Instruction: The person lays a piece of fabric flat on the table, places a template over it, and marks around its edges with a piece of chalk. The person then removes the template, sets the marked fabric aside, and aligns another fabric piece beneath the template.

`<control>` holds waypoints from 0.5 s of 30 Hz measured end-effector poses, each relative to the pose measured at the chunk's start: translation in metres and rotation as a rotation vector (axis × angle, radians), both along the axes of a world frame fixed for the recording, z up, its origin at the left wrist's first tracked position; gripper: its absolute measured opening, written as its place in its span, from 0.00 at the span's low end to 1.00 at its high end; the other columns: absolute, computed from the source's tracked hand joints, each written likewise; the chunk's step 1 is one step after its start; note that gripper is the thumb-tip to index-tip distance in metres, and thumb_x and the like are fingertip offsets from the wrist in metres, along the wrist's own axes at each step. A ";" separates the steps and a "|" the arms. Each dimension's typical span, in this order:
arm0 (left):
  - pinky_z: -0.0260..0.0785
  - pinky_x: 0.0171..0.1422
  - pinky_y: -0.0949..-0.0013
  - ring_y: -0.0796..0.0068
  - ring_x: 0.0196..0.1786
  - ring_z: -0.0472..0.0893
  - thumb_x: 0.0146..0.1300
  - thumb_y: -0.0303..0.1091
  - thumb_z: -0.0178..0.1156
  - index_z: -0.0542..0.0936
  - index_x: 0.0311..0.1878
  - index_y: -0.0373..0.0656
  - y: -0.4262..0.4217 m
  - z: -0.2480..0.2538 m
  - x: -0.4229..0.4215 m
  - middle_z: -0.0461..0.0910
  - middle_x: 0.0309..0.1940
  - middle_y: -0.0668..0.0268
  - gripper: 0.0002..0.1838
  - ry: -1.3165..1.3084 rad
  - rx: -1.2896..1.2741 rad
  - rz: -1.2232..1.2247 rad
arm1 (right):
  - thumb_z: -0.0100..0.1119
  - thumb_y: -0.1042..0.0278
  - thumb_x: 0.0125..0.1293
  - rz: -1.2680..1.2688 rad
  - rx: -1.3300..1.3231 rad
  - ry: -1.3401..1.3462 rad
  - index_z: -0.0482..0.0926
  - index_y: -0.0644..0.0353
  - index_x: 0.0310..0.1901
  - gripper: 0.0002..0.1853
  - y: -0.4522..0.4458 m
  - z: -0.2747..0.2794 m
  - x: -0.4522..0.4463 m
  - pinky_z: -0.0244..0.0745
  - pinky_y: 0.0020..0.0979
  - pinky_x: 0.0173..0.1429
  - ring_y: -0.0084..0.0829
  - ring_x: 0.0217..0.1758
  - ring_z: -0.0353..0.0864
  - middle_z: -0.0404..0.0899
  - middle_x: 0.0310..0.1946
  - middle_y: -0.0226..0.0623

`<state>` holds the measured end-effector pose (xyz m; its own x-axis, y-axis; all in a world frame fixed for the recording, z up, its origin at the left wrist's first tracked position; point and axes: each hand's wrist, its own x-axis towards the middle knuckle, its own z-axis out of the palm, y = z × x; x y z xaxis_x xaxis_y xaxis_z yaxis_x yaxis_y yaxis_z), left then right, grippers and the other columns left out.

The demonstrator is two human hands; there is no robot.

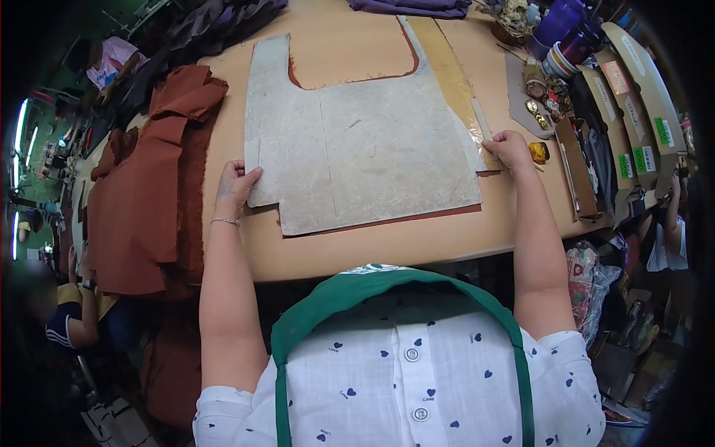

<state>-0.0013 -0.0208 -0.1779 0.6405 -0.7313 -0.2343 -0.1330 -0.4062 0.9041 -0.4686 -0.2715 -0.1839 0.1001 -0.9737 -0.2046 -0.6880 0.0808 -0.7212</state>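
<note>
A large grey pattern board (372,149) with a curved cutout at its far edge lies flat on the tan table (342,257). Rust-red cloth (417,220) shows as a thin strip beneath its near edge and around the cutout. My left hand (236,185) pinches the board's left edge near the lower corner. On the right, my right hand (512,151) has thumb and fingers together at the right edge, by a narrow pale strip and a yellowish taped panel (447,67). Exactly which layers the fingers hold is too small to tell.
Stacked rust-red cloth pieces (141,216) lie at the left. Dark cloth (216,30) and purple cloth (410,7) are at the far side. A gold watch (536,114), yellow tape measure (539,153), open box (577,167) and cardboard files (625,112) stand right. People sit at both sides.
</note>
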 end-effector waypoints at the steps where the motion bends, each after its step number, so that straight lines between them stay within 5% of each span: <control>1: 0.69 0.38 0.77 0.79 0.32 0.74 0.49 0.28 0.65 0.67 0.43 0.36 0.000 0.000 0.000 0.74 0.30 0.66 0.20 0.011 -0.009 -0.025 | 0.69 0.67 0.44 0.006 -0.015 -0.017 0.75 0.64 0.24 0.12 0.001 -0.001 -0.001 0.69 0.25 0.28 0.22 0.22 0.73 0.76 0.20 0.34; 15: 0.70 0.42 0.75 0.73 0.38 0.77 0.51 0.24 0.60 0.58 0.58 0.31 0.000 0.006 -0.014 0.73 0.38 0.60 0.32 -0.151 -0.020 -0.193 | 0.68 0.68 0.47 0.055 -0.143 -0.082 0.75 0.66 0.29 0.14 0.014 -0.009 -0.006 0.67 0.24 0.28 0.20 0.23 0.70 0.73 0.21 0.31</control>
<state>-0.0156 -0.0208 -0.1715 0.5150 -0.8471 -0.1307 -0.3403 -0.3420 0.8759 -0.4749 -0.2575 -0.1926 0.1644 -0.9850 -0.0530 -0.6270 -0.0628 -0.7765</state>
